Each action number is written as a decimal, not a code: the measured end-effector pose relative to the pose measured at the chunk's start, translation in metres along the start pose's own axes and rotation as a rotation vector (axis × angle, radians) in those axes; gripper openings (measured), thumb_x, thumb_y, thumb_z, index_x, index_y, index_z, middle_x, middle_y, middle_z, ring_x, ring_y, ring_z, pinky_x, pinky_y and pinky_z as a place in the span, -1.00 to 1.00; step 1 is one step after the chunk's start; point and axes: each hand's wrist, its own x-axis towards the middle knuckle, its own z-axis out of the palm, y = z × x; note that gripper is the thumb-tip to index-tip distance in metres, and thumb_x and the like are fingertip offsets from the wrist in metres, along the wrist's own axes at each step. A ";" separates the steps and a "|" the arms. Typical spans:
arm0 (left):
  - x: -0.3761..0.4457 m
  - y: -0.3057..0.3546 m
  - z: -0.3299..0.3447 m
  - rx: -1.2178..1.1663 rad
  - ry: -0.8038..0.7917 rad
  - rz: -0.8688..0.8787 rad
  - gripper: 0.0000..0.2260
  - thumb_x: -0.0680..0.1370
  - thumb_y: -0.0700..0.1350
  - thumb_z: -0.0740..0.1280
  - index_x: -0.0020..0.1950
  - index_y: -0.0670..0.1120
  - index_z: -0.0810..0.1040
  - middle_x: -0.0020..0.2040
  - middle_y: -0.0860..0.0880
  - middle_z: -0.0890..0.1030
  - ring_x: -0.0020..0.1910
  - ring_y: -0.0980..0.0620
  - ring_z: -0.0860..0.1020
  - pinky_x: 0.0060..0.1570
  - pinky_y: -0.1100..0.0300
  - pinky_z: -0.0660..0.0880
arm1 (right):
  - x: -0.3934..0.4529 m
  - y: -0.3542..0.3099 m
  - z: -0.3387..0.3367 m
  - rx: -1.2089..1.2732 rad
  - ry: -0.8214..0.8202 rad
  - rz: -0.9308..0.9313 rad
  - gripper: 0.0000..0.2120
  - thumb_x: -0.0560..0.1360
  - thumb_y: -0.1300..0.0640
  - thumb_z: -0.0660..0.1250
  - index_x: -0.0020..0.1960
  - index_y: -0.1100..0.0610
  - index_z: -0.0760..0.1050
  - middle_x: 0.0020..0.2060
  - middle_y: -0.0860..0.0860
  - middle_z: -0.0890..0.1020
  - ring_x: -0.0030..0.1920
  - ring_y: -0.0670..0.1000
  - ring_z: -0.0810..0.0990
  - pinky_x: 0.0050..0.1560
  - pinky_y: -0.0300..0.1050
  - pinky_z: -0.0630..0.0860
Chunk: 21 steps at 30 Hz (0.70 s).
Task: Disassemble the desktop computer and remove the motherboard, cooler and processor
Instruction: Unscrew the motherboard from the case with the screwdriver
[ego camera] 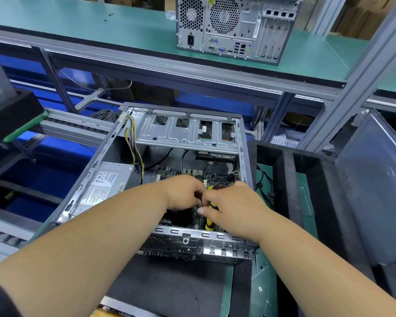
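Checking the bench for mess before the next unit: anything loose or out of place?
Small loose screws lie on the green mat right of the open case. Otherwise nothing stands out.

Open grey computer case (114, 143) exposing green motherboard (169, 173).

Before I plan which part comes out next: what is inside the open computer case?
Inside the case: a power supply, coloured wires, a drive bracket and the motherboard. Both hands, the right gripping a screwdriver, cover the board's middle, so cooler and processor cannot be seen.
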 end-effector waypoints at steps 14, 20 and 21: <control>-0.001 0.003 -0.001 -0.007 -0.060 -0.011 -0.67 0.44 -0.19 0.34 -0.39 0.22 0.49 -0.34 0.16 0.55 -0.27 0.05 0.51 -0.14 0.13 0.50 | 0.000 0.000 -0.001 0.012 0.001 -0.021 -0.83 0.60 -0.14 0.10 0.04 -0.10 0.39 -0.37 -0.11 0.46 -0.35 -0.11 0.37 0.19 -0.03 0.28; -0.003 0.005 -0.002 0.005 -0.074 0.009 -0.54 0.45 -0.19 0.33 -0.41 0.40 0.47 -0.39 0.28 0.52 -0.31 0.16 0.49 -0.21 0.20 0.47 | 0.000 0.000 -0.002 0.028 -0.008 -0.015 -0.83 0.56 -0.14 0.11 0.00 -0.08 0.37 -0.35 -0.11 0.47 -0.30 -0.11 0.40 0.15 -0.03 0.27; -0.003 0.005 -0.002 0.006 -0.079 0.006 -0.55 0.45 -0.18 0.34 -0.41 0.40 0.47 -0.37 0.25 0.53 -0.30 0.14 0.50 -0.17 0.16 0.49 | 0.000 -0.001 -0.002 0.016 0.001 -0.012 -0.79 0.57 -0.20 0.08 -0.02 -0.09 0.37 -0.38 -0.10 0.46 -0.34 -0.14 0.38 0.13 -0.05 0.26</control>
